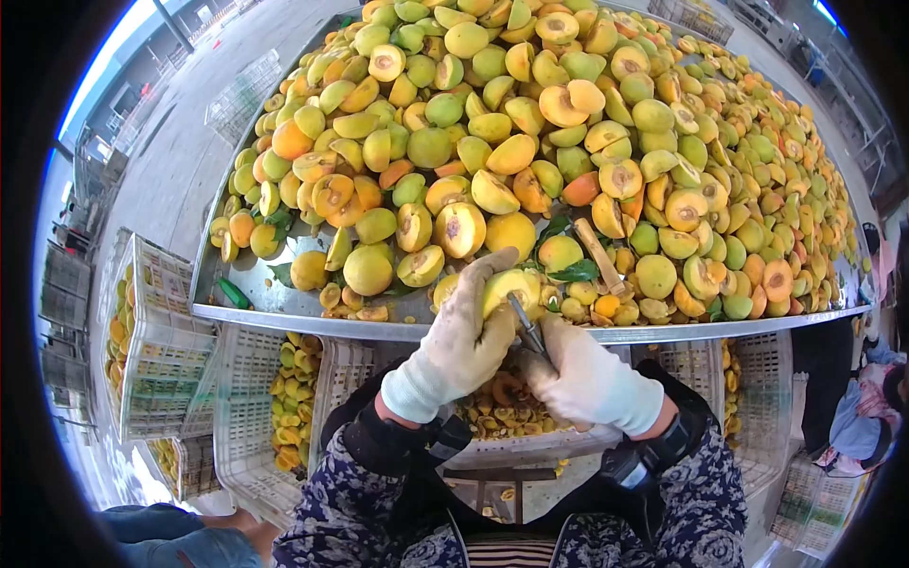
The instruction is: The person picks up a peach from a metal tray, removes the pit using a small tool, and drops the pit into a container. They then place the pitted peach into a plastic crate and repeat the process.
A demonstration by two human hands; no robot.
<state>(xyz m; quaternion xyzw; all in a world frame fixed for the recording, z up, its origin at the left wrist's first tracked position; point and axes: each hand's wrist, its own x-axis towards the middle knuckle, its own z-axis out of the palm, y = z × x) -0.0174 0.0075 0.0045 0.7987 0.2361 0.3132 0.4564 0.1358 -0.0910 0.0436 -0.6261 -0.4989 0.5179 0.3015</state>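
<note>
My gloved left hand (461, 333) grips a yellow-green peach half (512, 290) at the near edge of the metal table. In my gloved right hand (597, 370) is a slim pitting tool (526, 323) with a metal shaft. Its tip touches the cut face of the peach half; the exact tip shape is hidden. Just beyond both hands lies a large heap of whole and halved yellow peaches (464, 230), several with brown pits showing. A wooden-looking handle (598, 254) rests among the fruit to the right of my left hand.
The metal table's rim (312, 327) runs across in front of me. Below it stand plastic crates (248, 417) holding peach pieces, with another white crate (170, 341) to the left. A green-handled item (234, 293) lies at the table's left corner. People sit or stand at both sides.
</note>
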